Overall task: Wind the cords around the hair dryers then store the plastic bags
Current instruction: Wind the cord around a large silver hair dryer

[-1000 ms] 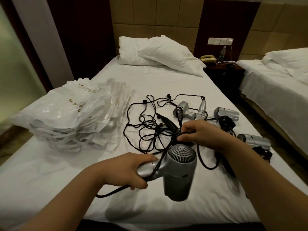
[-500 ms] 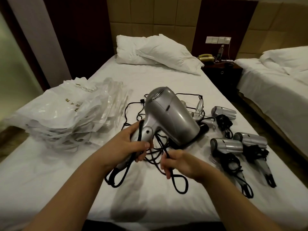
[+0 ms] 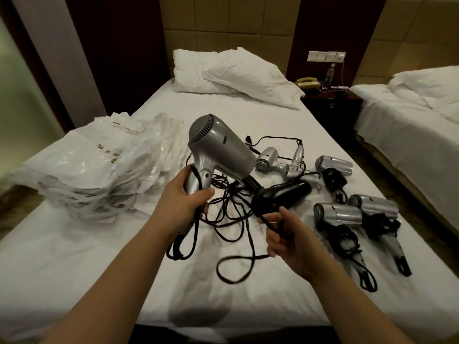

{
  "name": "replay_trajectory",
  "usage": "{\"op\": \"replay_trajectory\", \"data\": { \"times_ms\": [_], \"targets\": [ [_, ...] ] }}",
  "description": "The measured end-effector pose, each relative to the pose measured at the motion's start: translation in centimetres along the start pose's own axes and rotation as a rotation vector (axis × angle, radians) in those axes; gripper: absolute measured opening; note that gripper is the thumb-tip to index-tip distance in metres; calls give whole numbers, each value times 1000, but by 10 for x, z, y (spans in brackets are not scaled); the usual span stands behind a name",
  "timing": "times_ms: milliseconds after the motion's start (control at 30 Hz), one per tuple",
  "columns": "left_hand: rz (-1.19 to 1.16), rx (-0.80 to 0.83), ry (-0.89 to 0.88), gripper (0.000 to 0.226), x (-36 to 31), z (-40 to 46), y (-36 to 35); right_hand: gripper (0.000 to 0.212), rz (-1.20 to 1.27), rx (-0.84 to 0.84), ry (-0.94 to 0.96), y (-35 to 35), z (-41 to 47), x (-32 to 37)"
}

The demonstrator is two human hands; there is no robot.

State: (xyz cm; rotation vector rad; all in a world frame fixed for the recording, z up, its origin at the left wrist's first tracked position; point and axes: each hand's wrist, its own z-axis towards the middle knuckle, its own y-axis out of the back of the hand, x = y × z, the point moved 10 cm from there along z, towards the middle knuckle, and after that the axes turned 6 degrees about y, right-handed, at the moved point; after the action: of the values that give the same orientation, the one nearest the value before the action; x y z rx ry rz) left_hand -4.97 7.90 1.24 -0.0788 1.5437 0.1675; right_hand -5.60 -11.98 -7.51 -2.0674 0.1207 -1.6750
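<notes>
Fingers of left hand wrapped around silver hair dryer handle; right hand pinching black cord above bed.

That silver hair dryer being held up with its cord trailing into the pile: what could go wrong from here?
1. The cord pinched by the right hand runs into the tangle of cords on the bed, so pulling may knot it.
2. That tangle lies against the black hair dryer, which might get dragged.
3. The left hand grips only the silver hair dryer handle; a snag could jerk it.
</notes>
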Motion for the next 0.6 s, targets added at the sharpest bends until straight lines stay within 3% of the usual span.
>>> {"op": "replay_trajectory", "data": {
  "times_ms": [100, 167, 233, 367, 433, 467, 533, 600],
  "targets": [
    [19, -44, -26, 34, -6, -1, 3, 37, -249, -103, -64, 16, 6, 0],
    [19, -111, -59, 35, -18, 1, 15, 23, -597, -130, -28, 29, 8, 6],
    [6, -189, -91, 31, -29, 5, 31, 23, -923, -180, 38, 45, 10, 12],
    [80, -207, -129, 27, -40, 7, 37, 35, -784, -131, -129, 56, 7, -11],
    [105, -145, -116, 30, -37, 4, 27, 27, -1050, -49, -229, 55, 6, -19],
    [95, -104, -97, 30, -34, 2, 21, 31, -1250, 4, -279, 54, 7, -21],
    [67, 8, -62, 31, -30, -3, 3, 72, -1516, 17, -210, 48, 14, -15],
    [75, 134, -46, 33, -27, -12, -22, 85, -1501, -141, 141, 17, 20, 22]
  ]
}}
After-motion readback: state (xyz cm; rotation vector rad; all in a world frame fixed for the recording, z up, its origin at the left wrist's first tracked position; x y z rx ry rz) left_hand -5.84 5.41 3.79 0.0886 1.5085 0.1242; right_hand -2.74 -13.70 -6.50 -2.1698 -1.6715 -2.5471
